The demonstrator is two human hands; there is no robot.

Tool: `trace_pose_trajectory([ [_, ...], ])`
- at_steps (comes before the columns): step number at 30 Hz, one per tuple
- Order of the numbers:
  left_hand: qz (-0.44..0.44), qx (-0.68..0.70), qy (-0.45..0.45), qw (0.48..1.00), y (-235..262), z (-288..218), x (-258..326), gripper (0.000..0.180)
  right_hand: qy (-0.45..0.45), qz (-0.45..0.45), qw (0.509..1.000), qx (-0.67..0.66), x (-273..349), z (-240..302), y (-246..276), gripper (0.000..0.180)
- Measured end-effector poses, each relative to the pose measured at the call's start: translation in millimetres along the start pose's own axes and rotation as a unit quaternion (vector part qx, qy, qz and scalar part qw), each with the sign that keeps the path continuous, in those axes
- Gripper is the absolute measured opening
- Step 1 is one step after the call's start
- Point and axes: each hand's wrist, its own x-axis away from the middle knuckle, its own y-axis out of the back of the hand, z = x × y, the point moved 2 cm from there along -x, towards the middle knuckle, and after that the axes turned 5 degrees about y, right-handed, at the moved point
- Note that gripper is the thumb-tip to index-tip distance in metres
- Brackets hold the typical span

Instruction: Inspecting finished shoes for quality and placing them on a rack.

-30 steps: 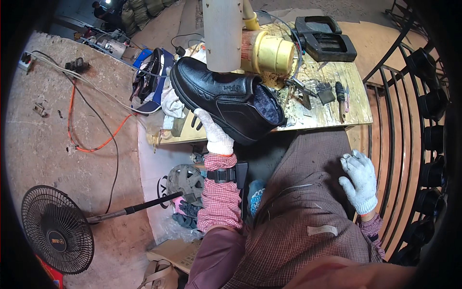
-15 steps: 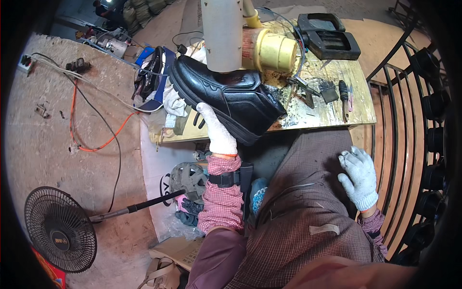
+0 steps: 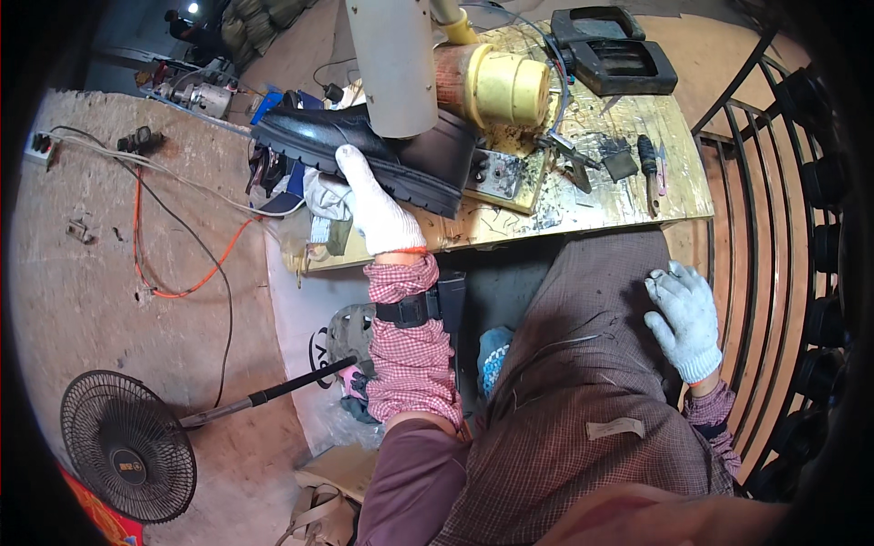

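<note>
A black leather shoe (image 3: 419, 159) with a thick ridged sole is tilted on its side above the workbench, its toe pointing left. My left hand (image 3: 378, 205), in a white knitted glove, grips it from the near side; the thumb lies along the sole and the other fingers are hidden behind the shoe. A grey-white tube-shaped housing (image 3: 391, 68) hangs in front of the shoe and covers part of its upper. My right hand (image 3: 685, 320), also gloved, rests on my apron-covered right thigh with its fingers stretched out and nothing in it.
The yellow bench (image 3: 628, 196) carries a yellow cylindrical machine part (image 3: 512, 86), black moulds (image 3: 614, 59), a screwdriver (image 3: 648, 173) and a small metal block (image 3: 496, 173). A metal rack (image 3: 756, 273) with black shoes stands at right. A fan (image 3: 127, 446) and cables (image 3: 187, 291) are at left.
My left hand has moved the shoe left and turned it so the sole faces me more; the metal block on the bench now shows. My right hand stays on the thigh.
</note>
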Motion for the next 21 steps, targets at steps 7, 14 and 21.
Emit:
trace_pose_trajectory([
  [7, -0.001, 0.014, -0.023, 1.0, -21, -20, 2, 0.081, 0.055, -0.019, 0.998, 0.013, -22, 15, 12, 0.046],
  [14, 0.082, 0.071, 0.04, 0.993, 16, 10, 14, 0.093, 0.167, -0.065, 0.984, -0.021, -106, 52, 26, 0.057],
  [21, 0.163, 0.118, 0.093, 0.975, 36, 31, 66, 0.103, 0.366, -0.175, 0.913, -0.036, -201, 134, 1, 0.047],
])
